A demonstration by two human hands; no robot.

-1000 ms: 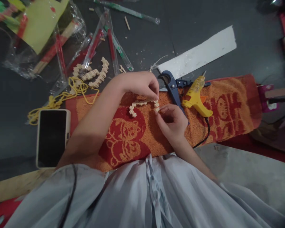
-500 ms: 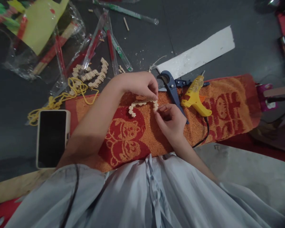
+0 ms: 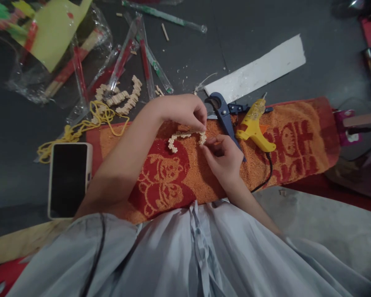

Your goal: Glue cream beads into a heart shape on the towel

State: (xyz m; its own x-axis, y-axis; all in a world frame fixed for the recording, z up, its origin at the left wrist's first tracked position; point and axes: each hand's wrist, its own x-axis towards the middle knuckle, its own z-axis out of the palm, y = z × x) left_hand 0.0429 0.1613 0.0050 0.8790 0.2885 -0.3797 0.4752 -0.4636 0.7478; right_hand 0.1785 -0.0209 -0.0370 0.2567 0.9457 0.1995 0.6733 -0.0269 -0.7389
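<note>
Crowding the surface [image 3: 244, 37] are a blue cutter [image 3: 224, 117] and a yellow glue gun [image 3: 255, 128], close to the right hand [image 3: 225, 160], with a white board [image 3: 259, 68] farther off. Past the left forearm [image 3: 123, 152] lie tangled yellow string [image 3: 71, 134], a phone [image 3: 69, 179] and shiny clear plastic sleeves [image 3: 123, 57]; that forearm hides part of the rough orange towel [image 3: 200, 181]. Over the towel's middle is the pale wooden strip [image 3: 173, 144], knobbly and arched. The left hand [image 3: 204, 125] bends down at the wrist over its right end, fingertips close together, though whether they grip it cannot be told. The right hand pinches that end between thumb and finger.
</note>
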